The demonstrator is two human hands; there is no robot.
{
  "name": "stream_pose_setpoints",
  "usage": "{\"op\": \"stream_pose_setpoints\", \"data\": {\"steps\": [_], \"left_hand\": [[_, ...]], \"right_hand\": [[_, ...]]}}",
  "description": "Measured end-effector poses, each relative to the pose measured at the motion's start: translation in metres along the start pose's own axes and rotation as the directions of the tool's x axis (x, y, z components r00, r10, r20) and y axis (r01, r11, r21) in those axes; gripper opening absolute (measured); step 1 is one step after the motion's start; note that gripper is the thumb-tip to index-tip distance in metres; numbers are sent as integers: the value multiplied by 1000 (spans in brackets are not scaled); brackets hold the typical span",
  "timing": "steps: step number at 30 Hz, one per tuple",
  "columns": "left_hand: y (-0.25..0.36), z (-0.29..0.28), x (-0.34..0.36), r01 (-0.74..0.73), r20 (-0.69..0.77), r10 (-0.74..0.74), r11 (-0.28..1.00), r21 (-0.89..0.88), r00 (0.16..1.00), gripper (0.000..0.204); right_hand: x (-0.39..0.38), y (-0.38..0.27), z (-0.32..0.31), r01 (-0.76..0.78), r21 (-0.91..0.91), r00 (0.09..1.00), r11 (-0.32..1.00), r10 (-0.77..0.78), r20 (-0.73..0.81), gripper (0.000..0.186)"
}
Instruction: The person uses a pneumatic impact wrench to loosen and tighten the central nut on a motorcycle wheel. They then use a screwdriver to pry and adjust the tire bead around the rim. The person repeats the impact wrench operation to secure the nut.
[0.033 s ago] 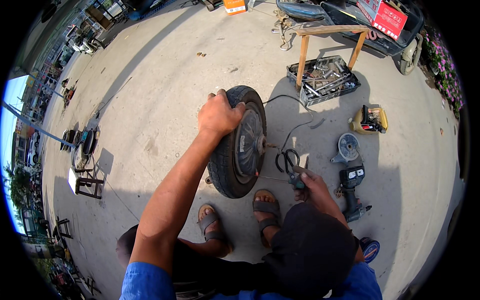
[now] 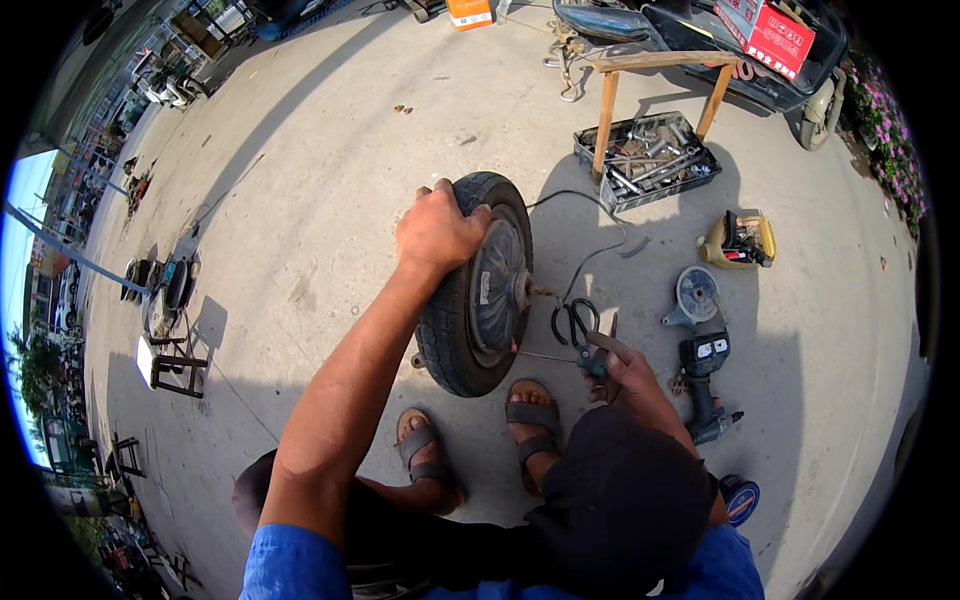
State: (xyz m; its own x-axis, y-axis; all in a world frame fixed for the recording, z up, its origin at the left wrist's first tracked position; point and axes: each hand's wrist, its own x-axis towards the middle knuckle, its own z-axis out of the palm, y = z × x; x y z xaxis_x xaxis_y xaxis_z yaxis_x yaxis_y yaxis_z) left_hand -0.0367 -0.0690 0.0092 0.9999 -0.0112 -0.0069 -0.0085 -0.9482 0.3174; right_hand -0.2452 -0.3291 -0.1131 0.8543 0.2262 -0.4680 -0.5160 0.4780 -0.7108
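Observation:
A scooter wheel (image 2: pixel 455 335) with a black tyre and a grey hub (image 2: pixel 495 285) stands upright on the ground before my feet. My left hand (image 2: pixel 438 228) is closed over the top of its tyre, the thumb toward the hub side. In my right hand (image 2: pixel 630 378) is a thin-shafted screwdriver (image 2: pixel 550 357) with a green handle, mostly covered by the fingers. Its shaft reaches left to the lower rim, beside a small red spot. Black-handled scissors (image 2: pixel 570 315) lie just beyond my right hand. A dark cable (image 2: pixel 585 262) trails from the wheel's axle.
At far right, a crate (image 2: pixel 660 192) of metal tools stands under a wooden frame (image 2: pixel 660 60). Nearer are a cut yellow container (image 2: pixel 765 238), a round metal part (image 2: pixel 698 293) and a cordless impact wrench (image 2: pixel 706 385). A parked scooter (image 2: pixel 785 95) and a small stool (image 2: pixel 178 368) stand farther off.
The fingers of my right hand have turned slightly round the screwdriver's handle. My left hand and the wheel have not moved.

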Motion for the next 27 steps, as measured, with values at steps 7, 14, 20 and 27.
{"op": "stream_pose_setpoints", "data": {"steps": [7, 14, 20, 27], "left_hand": [[-1, 0, 1, 2, 5, -2, 1000, -4, 1000, 71], [-5, -1, 5, 21, 38, -21, 1000, -1, 999, 63], [-10, -2, 5, 18, 22, -18, 1000, -7, 1000, 63], [-14, -1, 4, -1, 1, 1, 1000, -27, 1000, 68]], "right_hand": [[-6, -9, -5, 270, -664, 961, 697, -235, 144, 64], [1, -4, -2, 401, -915, 743, -30, -574, 344, 39], [12, 8, -1, 390, -857, 842, 337, -508, 183, 53], [14, 5, 13, -121, -424, 970, 898, 16, -243, 59]]}}
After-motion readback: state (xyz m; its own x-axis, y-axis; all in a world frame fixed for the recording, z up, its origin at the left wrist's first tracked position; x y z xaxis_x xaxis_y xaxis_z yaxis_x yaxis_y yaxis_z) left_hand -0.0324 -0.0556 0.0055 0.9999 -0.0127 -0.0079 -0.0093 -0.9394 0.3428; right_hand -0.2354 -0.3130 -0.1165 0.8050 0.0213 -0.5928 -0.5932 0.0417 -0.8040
